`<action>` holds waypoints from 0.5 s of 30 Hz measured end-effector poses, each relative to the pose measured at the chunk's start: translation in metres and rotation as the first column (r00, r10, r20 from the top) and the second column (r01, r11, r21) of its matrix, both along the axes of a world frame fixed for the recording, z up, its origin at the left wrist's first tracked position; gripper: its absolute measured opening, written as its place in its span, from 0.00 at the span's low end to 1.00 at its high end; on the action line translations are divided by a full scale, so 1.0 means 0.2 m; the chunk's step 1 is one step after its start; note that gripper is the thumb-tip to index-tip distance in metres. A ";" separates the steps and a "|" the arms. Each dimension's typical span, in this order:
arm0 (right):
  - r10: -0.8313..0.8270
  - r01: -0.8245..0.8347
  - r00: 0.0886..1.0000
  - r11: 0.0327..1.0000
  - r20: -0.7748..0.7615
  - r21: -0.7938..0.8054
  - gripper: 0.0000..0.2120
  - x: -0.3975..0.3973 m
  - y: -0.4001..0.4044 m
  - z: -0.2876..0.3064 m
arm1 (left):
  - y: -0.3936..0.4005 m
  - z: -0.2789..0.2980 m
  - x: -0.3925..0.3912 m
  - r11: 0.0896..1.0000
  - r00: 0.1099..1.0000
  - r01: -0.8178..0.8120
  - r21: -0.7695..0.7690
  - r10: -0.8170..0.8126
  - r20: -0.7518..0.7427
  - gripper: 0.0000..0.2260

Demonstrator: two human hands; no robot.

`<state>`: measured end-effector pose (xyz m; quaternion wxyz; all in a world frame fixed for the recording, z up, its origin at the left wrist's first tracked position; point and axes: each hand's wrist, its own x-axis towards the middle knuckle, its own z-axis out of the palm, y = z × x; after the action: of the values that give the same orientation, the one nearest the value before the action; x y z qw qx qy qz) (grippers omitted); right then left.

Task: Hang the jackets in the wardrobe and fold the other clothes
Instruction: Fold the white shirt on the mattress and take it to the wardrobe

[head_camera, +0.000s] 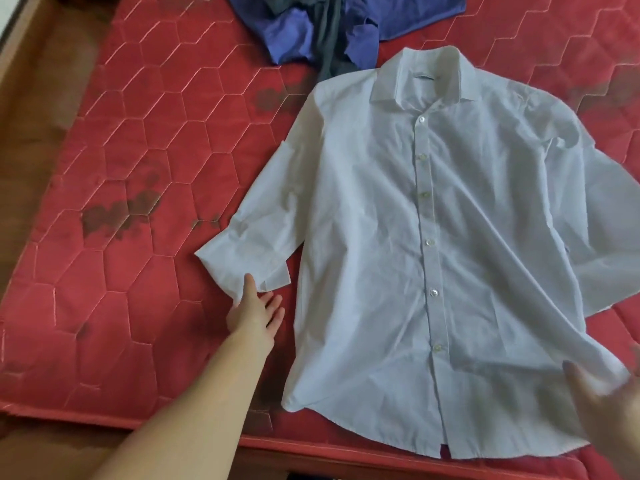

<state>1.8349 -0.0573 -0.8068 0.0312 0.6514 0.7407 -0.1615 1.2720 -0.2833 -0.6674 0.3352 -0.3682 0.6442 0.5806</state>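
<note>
Head view: white shirt (426, 244) lies buttoned, front up, spread flat on the red mattress (138, 168), likely prepped for folding. Left hand (254, 311), fingers straight, touches the shirt's left cuff (242, 268). Right hand (602, 403) is blurred at the shirt's lower right hem; grip unclear. Blue clothes (332, 26) lie beyond the collar.

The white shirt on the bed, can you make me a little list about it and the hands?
shirt: white shirt, buttoned, lying front-up and spread out
surface: red mattress
left hand: fingers straight, touching the sleeve cuff
right hand: blurred, at the shirt's lower hem
other clothes: blue and grey pile beyond the collar
</note>
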 end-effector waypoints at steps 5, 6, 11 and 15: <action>0.330 -0.321 0.934 0.944 -0.137 0.082 0.30 -1.42 -0.49 0.96 | -0.04 0.00 -0.16 0.998 0.996 -0.038 -0.041 0.035 -0.084 0.11; 0.450 -0.451 0.890 0.892 -0.073 0.011 0.29 -1.53 -0.56 0.98 | -0.06 0.01 -0.19 0.997 0.993 -0.063 -0.045 0.058 -0.105 0.13; 0.759 -0.756 0.643 0.606 -0.103 -0.250 0.34 -1.94 -0.86 0.81 | -0.15 0.05 -0.39 0.991 0.981 -0.134 -0.016 0.130 -0.147 0.10; 0.743 -0.726 0.669 0.643 -0.034 -0.243 0.39 -2.18 -0.99 0.75 | -0.14 0.03 -0.52 0.996 0.989 -0.082 0.021 0.084 -0.122 0.24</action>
<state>1.3988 -0.2548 -0.6570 0.1967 0.2915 0.9147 -0.1993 1.1688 -0.3118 -0.6619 0.2735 -0.3555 0.6431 0.6207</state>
